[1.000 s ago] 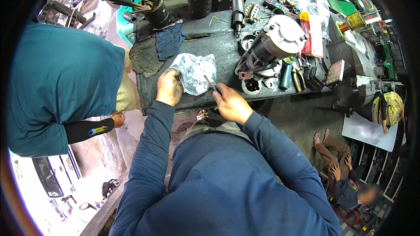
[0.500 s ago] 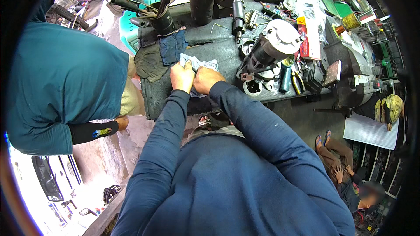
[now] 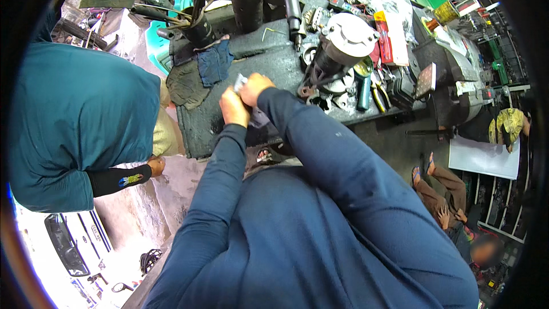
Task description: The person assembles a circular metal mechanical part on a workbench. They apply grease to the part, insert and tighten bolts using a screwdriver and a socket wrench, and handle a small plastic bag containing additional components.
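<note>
My left hand (image 3: 234, 108) and my right hand (image 3: 255, 87) are pressed close together over the front of the dark workbench (image 3: 257, 63). Both are closed on a crumpled pale rag (image 3: 241, 82). A bit of it sticks out above the fingers and a greyer fold hangs below; the rest is hidden in my grip. Left of my hands, a blue cloth (image 3: 215, 63) and a dark olive cloth (image 3: 187, 86) lie on the bench. To the right stands a dark cylindrical motor (image 3: 329, 57) with a pale metal end cap (image 3: 350, 34).
Tall dark metal cylinders (image 3: 245, 0) and a can of tools (image 3: 199, 31) stand at the back. Pliers (image 3: 380, 94), a red-and-white box (image 3: 391, 37) and metal parts crowd the right. A person in a teal shirt (image 3: 97, 114) is close at left; another person (image 3: 452, 212) sits at lower right.
The pale rag is more bunched up and mostly covered by my hands. My right hand has shifted up and left, over the left one. The whole view has shifted slightly.
</note>
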A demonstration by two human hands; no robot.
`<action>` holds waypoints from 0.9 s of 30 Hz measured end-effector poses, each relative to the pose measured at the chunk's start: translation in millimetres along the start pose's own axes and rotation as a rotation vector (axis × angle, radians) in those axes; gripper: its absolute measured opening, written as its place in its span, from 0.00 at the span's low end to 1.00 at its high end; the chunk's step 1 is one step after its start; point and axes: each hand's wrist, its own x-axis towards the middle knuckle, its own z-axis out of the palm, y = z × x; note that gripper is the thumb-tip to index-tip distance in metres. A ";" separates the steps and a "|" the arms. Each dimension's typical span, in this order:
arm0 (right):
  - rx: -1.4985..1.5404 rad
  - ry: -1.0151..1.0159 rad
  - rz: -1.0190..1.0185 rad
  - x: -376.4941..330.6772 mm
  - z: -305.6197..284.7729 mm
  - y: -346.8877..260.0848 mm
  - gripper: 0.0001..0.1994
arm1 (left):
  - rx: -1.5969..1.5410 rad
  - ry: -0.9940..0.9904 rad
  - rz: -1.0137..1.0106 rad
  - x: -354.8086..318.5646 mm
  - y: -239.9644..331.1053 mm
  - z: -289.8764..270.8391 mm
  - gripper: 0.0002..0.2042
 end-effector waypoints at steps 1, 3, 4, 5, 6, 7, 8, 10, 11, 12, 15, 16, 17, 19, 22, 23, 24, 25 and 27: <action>-0.003 -0.005 0.015 4.4 -2.0 -3.3 0.23 | -0.317 0.000 -0.113 3.5 0.0 1.4 0.11; 0.064 0.029 0.015 4.9 -1.0 -9.3 0.24 | 0.260 0.096 0.087 0.9 0.7 -1.1 0.11; 0.105 0.037 0.063 2.0 2.2 -11.9 0.25 | 0.230 0.102 0.031 -3.9 1.1 -4.6 0.10; 0.146 0.066 0.138 3.4 1.4 -14.5 0.26 | 0.151 0.113 -0.030 -3.0 3.1 -3.5 0.10; 0.164 0.112 0.137 2.1 3.9 -16.6 0.26 | 0.220 0.111 -0.025 -6.0 4.1 -4.6 0.11; 0.175 0.137 0.141 2.5 4.7 -18.4 0.26 | 0.273 0.107 -0.045 -6.3 6.0 -4.7 0.12; 0.183 0.143 0.135 2.4 6.4 -20.4 0.25 | 0.326 0.124 -0.058 -7.3 7.6 -5.5 0.13; 0.195 0.174 0.126 4.9 8.0 -23.2 0.25 | 0.202 0.121 -0.129 -6.7 10.1 -4.6 0.15; 0.213 0.203 0.132 6.5 8.3 -24.3 0.25 | 0.136 0.108 -0.142 -6.8 10.2 -4.9 0.17; 0.188 0.200 0.121 8.9 7.7 -25.7 0.23 | -0.084 0.136 -0.253 -4.2 10.6 -3.8 0.19; 0.108 0.129 0.129 15.4 1.4 -30.1 0.22 | 0.329 0.081 -0.060 -0.4 5.3 -6.2 0.18; 0.115 0.091 0.122 16.6 -1.3 -31.2 0.22 | 0.375 0.071 -0.046 0.3 1.4 -8.2 0.18; 0.114 0.089 0.143 19.0 -5.4 -32.6 0.21 | 0.418 0.043 -0.045 4.2 -3.0 -8.8 0.17; 0.113 0.088 0.172 21.8 -12.0 -33.7 0.21 | 0.387 0.039 -0.014 9.7 -15.4 -7.7 0.16; 0.114 0.073 0.169 24.5 -16.1 -33.5 0.22 | 0.240 0.029 -0.073 22.0 -36.3 -3.9 0.16; 0.112 0.094 0.171 24.3 -14.6 -32.9 0.22 | 0.233 0.020 -0.071 23.8 -42.6 -5.0 0.16; 0.107 0.105 0.167 25.1 -13.6 -33.1 0.22 | 0.215 -0.005 -0.097 30.0 -45.7 -3.6 0.16; 0.117 0.163 0.156 24.7 -11.0 -33.1 0.22 | 0.227 0.011 -0.054 30.1 -48.3 -3.7 0.16; 0.081 0.108 0.168 28.0 -12.0 -34.0 0.22 | 0.235 -0.003 -0.038 25.3 -46.0 -1.9 0.17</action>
